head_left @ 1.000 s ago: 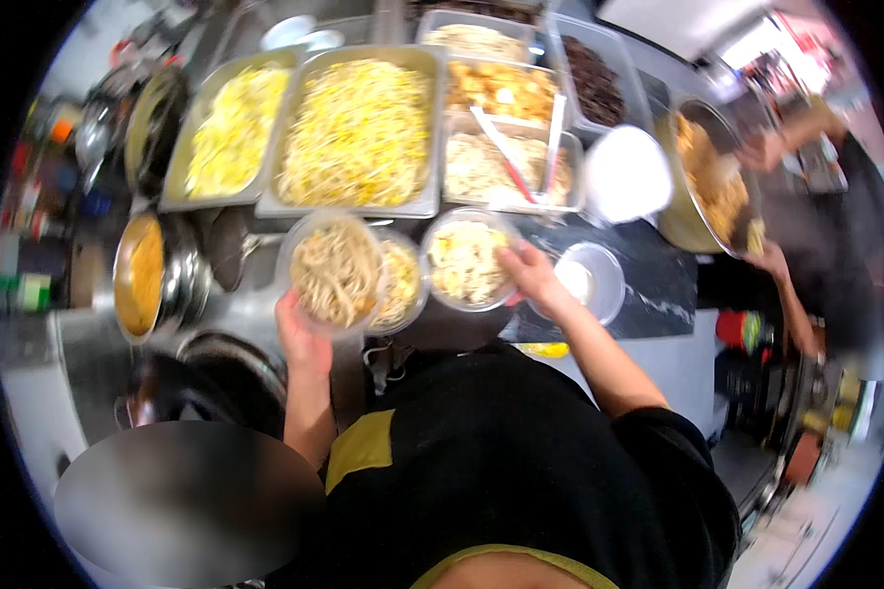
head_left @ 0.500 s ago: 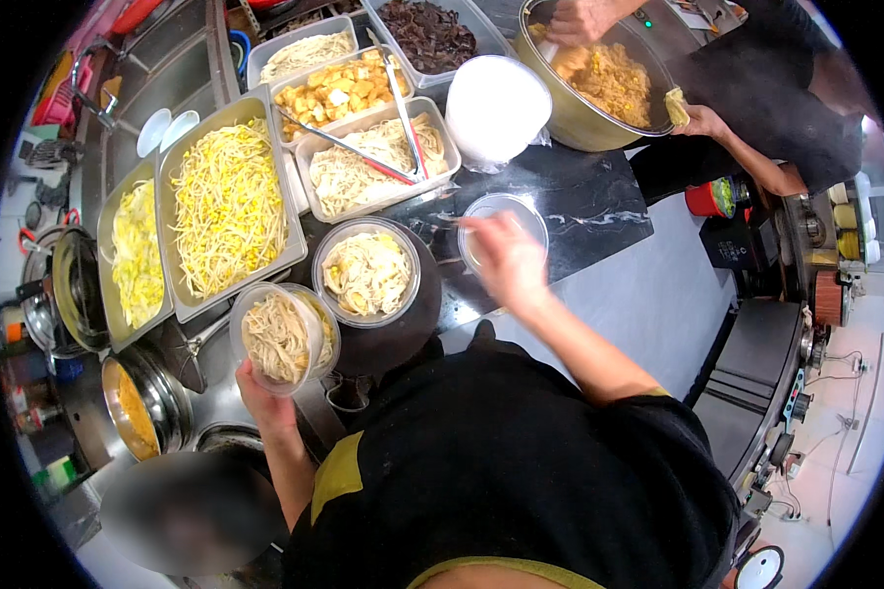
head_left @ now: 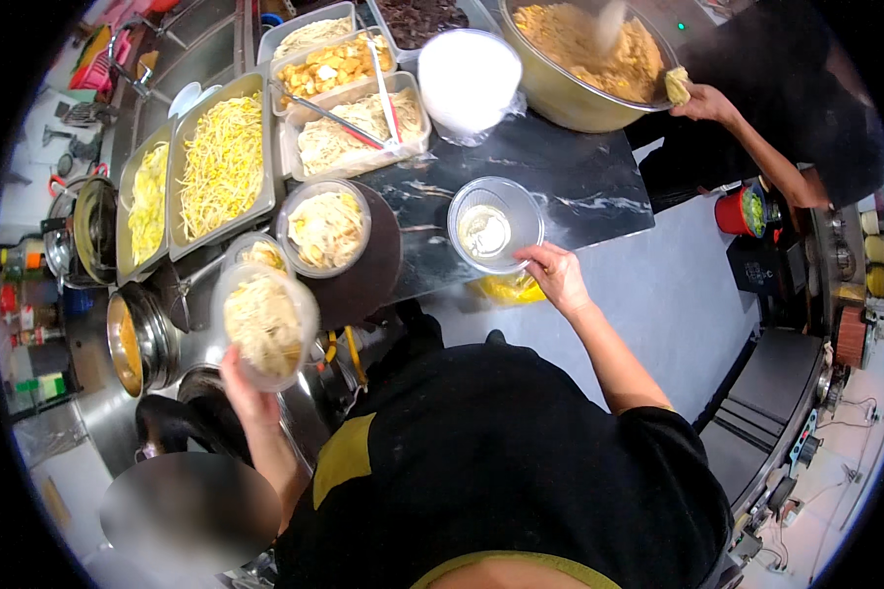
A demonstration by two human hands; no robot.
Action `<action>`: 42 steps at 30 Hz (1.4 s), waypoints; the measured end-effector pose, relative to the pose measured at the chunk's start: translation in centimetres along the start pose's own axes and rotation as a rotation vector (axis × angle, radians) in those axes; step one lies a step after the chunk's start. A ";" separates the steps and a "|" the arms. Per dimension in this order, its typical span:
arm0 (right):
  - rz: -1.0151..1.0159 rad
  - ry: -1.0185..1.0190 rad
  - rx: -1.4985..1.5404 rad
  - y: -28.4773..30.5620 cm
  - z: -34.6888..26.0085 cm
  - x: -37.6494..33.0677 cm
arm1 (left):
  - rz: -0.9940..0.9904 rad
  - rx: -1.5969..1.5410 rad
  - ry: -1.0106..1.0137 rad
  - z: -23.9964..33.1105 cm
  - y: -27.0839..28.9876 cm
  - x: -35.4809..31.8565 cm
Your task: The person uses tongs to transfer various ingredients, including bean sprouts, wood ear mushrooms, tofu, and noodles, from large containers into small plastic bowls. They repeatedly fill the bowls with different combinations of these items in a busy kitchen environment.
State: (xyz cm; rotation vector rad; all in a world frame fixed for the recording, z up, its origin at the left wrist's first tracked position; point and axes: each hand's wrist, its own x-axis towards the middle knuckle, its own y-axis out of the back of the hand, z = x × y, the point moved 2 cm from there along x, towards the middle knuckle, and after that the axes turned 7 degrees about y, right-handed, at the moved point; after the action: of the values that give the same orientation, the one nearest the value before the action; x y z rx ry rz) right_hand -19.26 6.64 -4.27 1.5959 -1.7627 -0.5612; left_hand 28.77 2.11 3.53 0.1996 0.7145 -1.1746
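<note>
My left hand (head_left: 249, 391) holds up a clear plastic bowl of pale shredded food (head_left: 263, 324), its fingers around the lower side. That bowl is slightly blurred and overlaps another filled bowl (head_left: 262, 251) behind it. Next to them, a round clear bowl of pale and yellow food (head_left: 325, 231) stands on a dark round surface. At the counter's front edge, my right hand (head_left: 558, 279) pinches the near right rim of a clear plastic bowl (head_left: 521, 211). Something small and pale lies at its bottom; I cannot make out what.
Trays of bean sprouts (head_left: 222, 162) and yellow-green leaves (head_left: 147, 211) stand at left. Tongs (head_left: 339, 123) lie across a tub of shredded food (head_left: 329, 145). Beyond a white stack of round containers (head_left: 469, 83), a co-worker's hand (head_left: 707, 101) steadies a large pot (head_left: 589, 120).
My right hand has gone from above the bowl to its near rim and grips it. The bowl in my left hand has shifted slightly. A co-worker's other hand has left the view.
</note>
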 end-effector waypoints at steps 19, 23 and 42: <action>-0.202 -0.139 0.196 0.3 13.9 -21.3 | -0.148 -0.012 0.029 -20.4 -23.0 1.2; -0.322 -0.784 0.687 -9.5 25.6 -19.6 | -0.158 0.205 0.022 -22.8 -17.7 -3.1; -0.422 -0.454 0.470 -10.5 27.3 -18.1 | -0.376 0.369 0.422 -26.4 -12.2 -8.7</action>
State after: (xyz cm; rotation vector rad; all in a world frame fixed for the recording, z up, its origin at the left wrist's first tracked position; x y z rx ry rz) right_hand -31.78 19.34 -33.72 2.3459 -1.9909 -0.7970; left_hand 5.47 17.10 -8.83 0.6590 0.9242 -1.6467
